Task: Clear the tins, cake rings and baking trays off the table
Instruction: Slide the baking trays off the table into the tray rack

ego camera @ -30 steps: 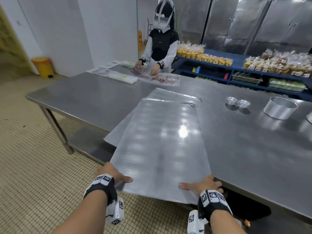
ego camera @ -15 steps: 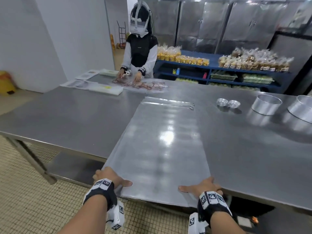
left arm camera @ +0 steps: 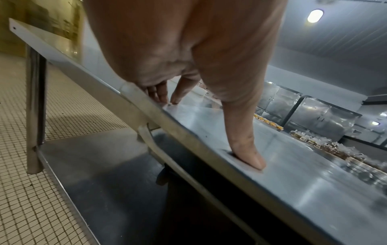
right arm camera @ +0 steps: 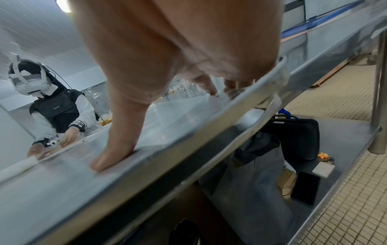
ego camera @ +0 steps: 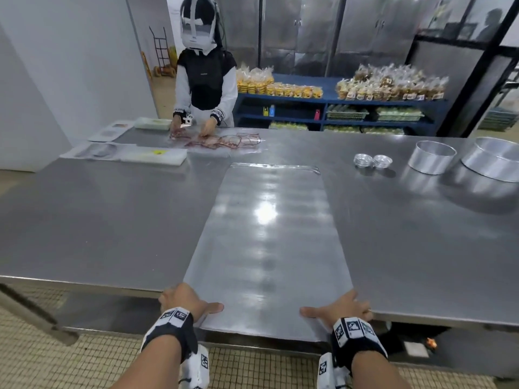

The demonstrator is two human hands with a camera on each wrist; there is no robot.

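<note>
Left hand [ego camera: 184,303] and right hand [ego camera: 341,308] are grasping the near corners of the tray [ego camera: 266,242] at lower centre, thumbs lying on top. The tray is lying flat on the table [ego camera: 98,220], its near edge overhanging.

The table [ego camera: 112,220], the baking tray [ego camera: 269,234] and the two cake rings [ego camera: 431,157] are all silver-grey, the shelf [ego camera: 323,101] behind is blue, the floor [ego camera: 36,363] is a grid of small beige tiles, and the wristbands [ego camera: 172,322] are black with black-and-white square markers.
</note>
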